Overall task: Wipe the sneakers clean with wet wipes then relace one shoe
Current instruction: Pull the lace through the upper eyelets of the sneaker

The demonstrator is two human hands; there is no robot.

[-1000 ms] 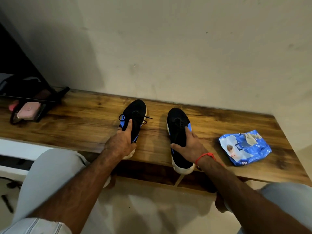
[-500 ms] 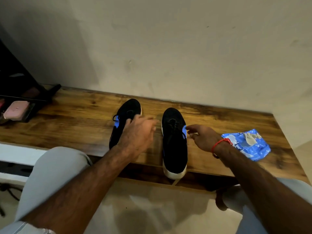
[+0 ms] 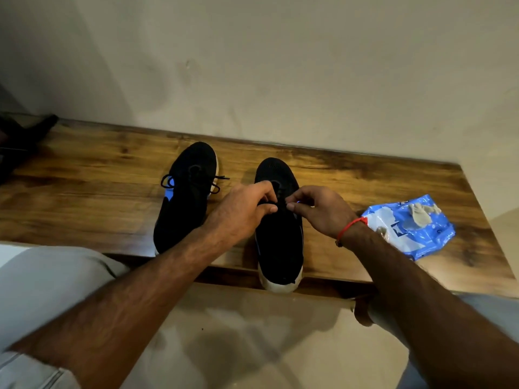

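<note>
Two black sneakers with blue accents and white soles stand side by side on a wooden bench [image 3: 84, 197], toes toward the wall. The left sneaker [image 3: 186, 197] has its black laces tied in a loose bow. Over the right sneaker [image 3: 279, 242], whose heel juts past the bench's front edge, my left hand [image 3: 244, 211] and my right hand [image 3: 320, 210] meet. Each pinches the black lace at the middle of the shoe's top. A blue wet-wipes pack [image 3: 410, 226] lies to the right, with a crumpled used wipe [image 3: 421, 213] on it.
A pale wall runs directly behind the bench. Dark objects [image 3: 19, 141] sit at the bench's far left end. My knees in light trousers flank the lower view, with a pale floor between them.
Both hands left the shoes' sides and came together over the right sneaker, now pinching its lace. The view shifted slightly rightward.
</note>
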